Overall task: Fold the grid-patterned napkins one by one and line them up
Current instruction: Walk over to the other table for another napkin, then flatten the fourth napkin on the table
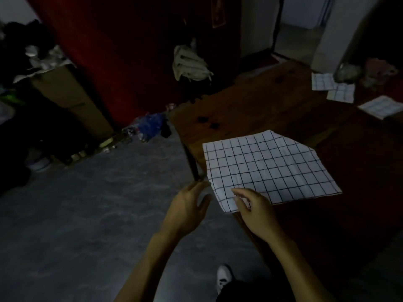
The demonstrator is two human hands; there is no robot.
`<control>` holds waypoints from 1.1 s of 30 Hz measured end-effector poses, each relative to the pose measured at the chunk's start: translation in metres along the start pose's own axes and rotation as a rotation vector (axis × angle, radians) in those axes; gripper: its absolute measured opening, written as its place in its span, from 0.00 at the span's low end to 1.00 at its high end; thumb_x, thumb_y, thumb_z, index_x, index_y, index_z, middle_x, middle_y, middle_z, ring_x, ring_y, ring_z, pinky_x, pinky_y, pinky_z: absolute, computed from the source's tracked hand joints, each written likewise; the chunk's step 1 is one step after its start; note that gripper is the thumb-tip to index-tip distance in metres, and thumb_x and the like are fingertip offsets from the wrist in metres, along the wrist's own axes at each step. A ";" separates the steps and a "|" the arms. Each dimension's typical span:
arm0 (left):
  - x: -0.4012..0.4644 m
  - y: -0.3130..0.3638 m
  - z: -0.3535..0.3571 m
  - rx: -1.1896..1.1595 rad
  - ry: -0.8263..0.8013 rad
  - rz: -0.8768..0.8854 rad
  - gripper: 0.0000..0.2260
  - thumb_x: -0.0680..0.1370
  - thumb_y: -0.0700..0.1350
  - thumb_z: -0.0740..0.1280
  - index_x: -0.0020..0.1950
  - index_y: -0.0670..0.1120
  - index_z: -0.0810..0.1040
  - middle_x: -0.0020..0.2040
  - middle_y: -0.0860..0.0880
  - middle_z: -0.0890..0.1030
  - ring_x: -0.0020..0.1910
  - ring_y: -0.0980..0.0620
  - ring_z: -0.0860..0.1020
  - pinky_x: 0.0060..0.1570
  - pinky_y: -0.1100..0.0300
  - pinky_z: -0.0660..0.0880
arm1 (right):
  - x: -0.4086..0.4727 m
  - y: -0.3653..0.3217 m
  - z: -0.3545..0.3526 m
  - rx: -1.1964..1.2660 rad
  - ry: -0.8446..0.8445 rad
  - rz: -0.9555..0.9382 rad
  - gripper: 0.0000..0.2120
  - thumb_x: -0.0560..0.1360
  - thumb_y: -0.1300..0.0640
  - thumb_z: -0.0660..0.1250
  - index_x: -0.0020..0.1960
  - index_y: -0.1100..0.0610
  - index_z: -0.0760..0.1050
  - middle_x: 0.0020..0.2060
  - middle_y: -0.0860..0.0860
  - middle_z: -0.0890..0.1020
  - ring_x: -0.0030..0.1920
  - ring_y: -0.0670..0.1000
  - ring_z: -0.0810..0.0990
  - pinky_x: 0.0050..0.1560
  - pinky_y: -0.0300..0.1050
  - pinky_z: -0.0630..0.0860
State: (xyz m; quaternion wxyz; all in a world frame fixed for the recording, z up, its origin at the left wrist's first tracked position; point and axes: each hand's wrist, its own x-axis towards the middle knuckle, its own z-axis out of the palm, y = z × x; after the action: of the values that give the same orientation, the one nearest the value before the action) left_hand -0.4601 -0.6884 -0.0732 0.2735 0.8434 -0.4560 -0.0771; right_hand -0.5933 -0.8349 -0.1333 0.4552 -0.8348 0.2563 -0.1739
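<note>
A white napkin with a black grid (268,166) lies spread flat on the near left corner of the wooden table (250,105), its near corner hanging over the edge. My right hand (254,211) pinches that overhanging corner between thumb and fingers. My left hand (189,205) hovers just left of the napkin, beside the table edge, fingers relaxed and holding nothing. Three folded grid napkins lie at the far right of the table: one (322,81), a second (341,93) and a third (379,106).
A grey and pink bundle of cloth (366,71) sits behind the folded napkins. A cardboard box (72,99) and floor clutter (148,125) stand left of the table. A pale garment (189,64) hangs beyond it. My shoe (223,277) is on the grey floor.
</note>
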 end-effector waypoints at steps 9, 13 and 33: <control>0.104 -0.064 0.033 -0.051 -0.187 0.091 0.16 0.79 0.46 0.64 0.66 0.46 0.73 0.63 0.47 0.75 0.58 0.50 0.76 0.54 0.65 0.70 | 0.053 0.023 0.033 -0.042 0.062 0.189 0.13 0.77 0.59 0.64 0.62 0.53 0.76 0.55 0.44 0.79 0.54 0.38 0.74 0.52 0.22 0.67; 0.138 -0.101 0.058 -0.079 -0.295 0.115 0.16 0.78 0.46 0.65 0.65 0.45 0.74 0.63 0.45 0.76 0.60 0.48 0.75 0.57 0.64 0.69 | 0.072 0.037 0.063 -0.139 0.063 0.287 0.15 0.77 0.56 0.64 0.64 0.53 0.73 0.59 0.49 0.78 0.58 0.47 0.75 0.56 0.34 0.70; 0.238 -0.188 0.112 -0.451 -0.456 -0.093 0.15 0.78 0.40 0.65 0.64 0.42 0.74 0.59 0.45 0.78 0.56 0.51 0.75 0.55 0.61 0.71 | 0.156 0.069 0.154 -0.373 0.483 0.698 0.08 0.75 0.58 0.64 0.43 0.60 0.79 0.40 0.56 0.81 0.43 0.58 0.78 0.41 0.44 0.70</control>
State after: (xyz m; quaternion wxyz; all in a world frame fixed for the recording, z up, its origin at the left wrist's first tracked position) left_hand -0.2299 -0.8437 -0.2391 0.3403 0.7425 -0.4378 -0.3758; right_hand -0.4055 -0.8541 -0.2642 0.2557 -0.7019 0.6475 -0.1507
